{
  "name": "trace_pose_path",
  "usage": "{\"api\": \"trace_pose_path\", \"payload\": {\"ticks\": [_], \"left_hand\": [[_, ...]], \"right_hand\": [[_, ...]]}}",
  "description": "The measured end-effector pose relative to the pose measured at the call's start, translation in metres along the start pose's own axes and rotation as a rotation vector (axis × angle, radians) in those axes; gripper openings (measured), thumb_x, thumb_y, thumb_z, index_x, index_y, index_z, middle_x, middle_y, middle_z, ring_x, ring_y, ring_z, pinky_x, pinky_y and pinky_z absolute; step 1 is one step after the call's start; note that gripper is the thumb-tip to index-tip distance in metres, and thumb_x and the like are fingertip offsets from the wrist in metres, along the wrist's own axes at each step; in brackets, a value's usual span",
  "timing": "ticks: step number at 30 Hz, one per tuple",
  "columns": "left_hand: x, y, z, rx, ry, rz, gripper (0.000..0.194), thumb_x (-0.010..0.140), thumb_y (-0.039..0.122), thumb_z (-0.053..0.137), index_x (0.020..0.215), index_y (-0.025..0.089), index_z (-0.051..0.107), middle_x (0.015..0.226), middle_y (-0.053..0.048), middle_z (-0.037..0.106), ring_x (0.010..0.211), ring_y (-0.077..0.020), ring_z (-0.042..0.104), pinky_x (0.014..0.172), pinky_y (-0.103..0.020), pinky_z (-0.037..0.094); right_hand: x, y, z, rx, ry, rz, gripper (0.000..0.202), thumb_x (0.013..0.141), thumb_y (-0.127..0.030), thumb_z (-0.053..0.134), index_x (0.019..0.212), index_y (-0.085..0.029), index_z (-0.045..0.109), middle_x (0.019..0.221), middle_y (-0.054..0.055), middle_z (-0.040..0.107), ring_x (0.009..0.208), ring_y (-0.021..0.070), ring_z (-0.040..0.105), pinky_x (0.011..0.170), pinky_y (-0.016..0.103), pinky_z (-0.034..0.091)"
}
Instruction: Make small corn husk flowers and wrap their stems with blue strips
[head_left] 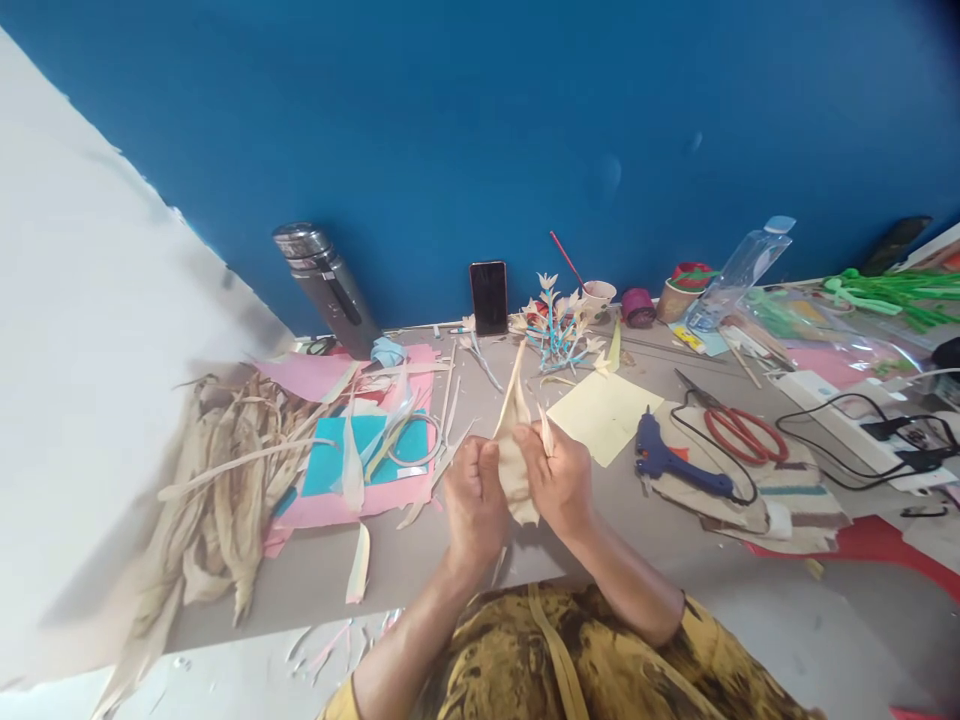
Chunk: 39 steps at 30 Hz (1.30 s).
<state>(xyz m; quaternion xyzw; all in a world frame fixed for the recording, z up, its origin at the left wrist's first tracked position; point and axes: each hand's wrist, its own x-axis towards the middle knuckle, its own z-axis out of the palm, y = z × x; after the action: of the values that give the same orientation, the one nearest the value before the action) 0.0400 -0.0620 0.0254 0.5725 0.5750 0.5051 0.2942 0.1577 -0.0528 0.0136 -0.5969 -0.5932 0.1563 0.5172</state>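
Observation:
Between my two hands is a pale, dried corn husk, its narrow tip pointing away from me toward the wall. My left hand is closed on the husk's left edge, thumb on top. On the right edge my right hand pinches it, and a small pale strip sticks up by those fingers. Past the husk's tip stands a bunch of husk flowers on blue-wrapped stems. A single flower stem lies beside it. To the right of my hands is a yellow paper sheet.
A pile of dried husks and pink and blue sheets lie left. A blue glue gun, red-handled scissors and a power strip are right. A thermos, phone and plastic bottle stand along the wall.

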Motion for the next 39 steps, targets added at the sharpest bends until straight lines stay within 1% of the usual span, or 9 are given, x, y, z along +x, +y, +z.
{"api": "trace_pose_path", "payload": {"ticks": [5, 9, 16, 20, 25, 29, 32, 35, 39], "left_hand": [[0.013, 0.006, -0.01, -0.152, -0.092, -0.069, 0.026, 0.096, 0.039, 0.046, 0.077, 0.022, 0.049, 0.062, 0.003, 0.053, 0.057, -0.0138, 0.051, 0.06, -0.026, 0.043], [0.027, 0.009, -0.007, -0.211, -0.041, -0.061, 0.016, 0.085, 0.034, 0.062, 0.082, 0.02, 0.055, 0.073, 0.003, 0.055, 0.064, -0.0129, 0.052, 0.061, -0.024, 0.042], [0.028, 0.005, 0.003, -0.015, 0.108, 0.002, 0.027, 0.093, 0.027, 0.046, 0.068, 0.02, 0.051, 0.06, 0.004, 0.05, 0.057, -0.0123, 0.044, 0.057, -0.025, 0.035], [0.026, 0.009, 0.005, 0.053, 0.099, 0.116, 0.029, 0.096, 0.029, 0.042, 0.068, 0.021, 0.047, 0.059, 0.004, 0.049, 0.056, -0.0123, 0.044, 0.057, -0.025, 0.033], [0.027, 0.012, 0.002, 0.027, 0.077, 0.12, 0.032, 0.097, 0.033, 0.043, 0.067, 0.021, 0.044, 0.058, 0.005, 0.042, 0.055, -0.0118, 0.039, 0.056, -0.025, 0.031], [0.024, 0.006, -0.002, -0.14, 0.013, -0.07, 0.038, 0.095, 0.04, 0.046, 0.063, 0.022, 0.037, 0.055, 0.006, 0.035, 0.051, -0.0103, 0.034, 0.05, -0.023, 0.029], [0.024, 0.002, -0.005, -0.299, -0.075, -0.181, 0.035, 0.097, 0.048, 0.041, 0.073, 0.023, 0.044, 0.048, 0.01, 0.033, 0.042, -0.0101, 0.031, 0.044, -0.023, 0.028], [0.032, 0.003, -0.008, -0.346, -0.193, -0.102, 0.029, 0.093, 0.049, 0.048, 0.081, 0.022, 0.048, 0.053, 0.009, 0.04, 0.046, -0.0102, 0.037, 0.047, -0.022, 0.032], [0.046, 0.007, -0.012, -0.251, -0.365, 0.01, 0.038, 0.088, 0.044, 0.058, 0.063, 0.02, 0.043, 0.059, 0.006, 0.038, 0.054, -0.0091, 0.035, 0.052, -0.022, 0.032]], "right_hand": [[0.005, -0.005, -0.008, -0.013, 0.051, 0.083, 0.044, 0.096, -0.052, 0.048, 0.064, -0.023, 0.041, 0.052, -0.007, 0.035, 0.049, 0.0118, 0.034, 0.05, 0.024, 0.029], [-0.005, -0.015, -0.003, 0.039, -0.1, 0.04, 0.042, 0.098, -0.05, 0.045, 0.065, -0.024, 0.039, 0.052, -0.006, 0.037, 0.048, 0.012, 0.033, 0.049, 0.024, 0.029], [-0.011, -0.021, -0.001, 0.118, -0.223, 0.07, 0.042, 0.099, -0.048, 0.039, 0.065, -0.024, 0.032, 0.053, -0.007, 0.032, 0.049, 0.0116, 0.031, 0.049, 0.022, 0.03], [0.008, -0.026, 0.002, 0.09, -0.157, 0.076, 0.038, 0.097, -0.051, 0.045, 0.071, -0.024, 0.038, 0.055, -0.006, 0.039, 0.051, 0.0123, 0.036, 0.051, 0.023, 0.029], [0.019, -0.027, 0.01, 0.127, -0.088, 0.025, 0.041, 0.098, -0.05, 0.041, 0.067, -0.024, 0.034, 0.054, -0.007, 0.031, 0.05, 0.0115, 0.03, 0.05, 0.024, 0.027], [0.013, -0.021, 0.006, 0.254, -0.155, 0.064, 0.046, 0.099, -0.051, 0.04, 0.063, -0.024, 0.031, 0.057, -0.006, 0.028, 0.052, 0.0107, 0.03, 0.049, 0.024, 0.028], [0.013, -0.017, 0.001, 0.228, -0.144, 0.089, 0.046, 0.098, -0.051, 0.041, 0.063, -0.023, 0.033, 0.057, -0.006, 0.03, 0.052, 0.0106, 0.031, 0.049, 0.024, 0.028], [0.015, -0.016, -0.002, 0.17, -0.18, 0.071, 0.043, 0.097, -0.05, 0.043, 0.064, -0.023, 0.035, 0.056, -0.005, 0.034, 0.053, 0.011, 0.034, 0.049, 0.024, 0.029], [0.012, -0.019, -0.002, 0.212, -0.235, 0.069, 0.044, 0.098, -0.05, 0.042, 0.064, -0.023, 0.033, 0.057, -0.005, 0.033, 0.053, 0.0113, 0.034, 0.049, 0.024, 0.029]]}}
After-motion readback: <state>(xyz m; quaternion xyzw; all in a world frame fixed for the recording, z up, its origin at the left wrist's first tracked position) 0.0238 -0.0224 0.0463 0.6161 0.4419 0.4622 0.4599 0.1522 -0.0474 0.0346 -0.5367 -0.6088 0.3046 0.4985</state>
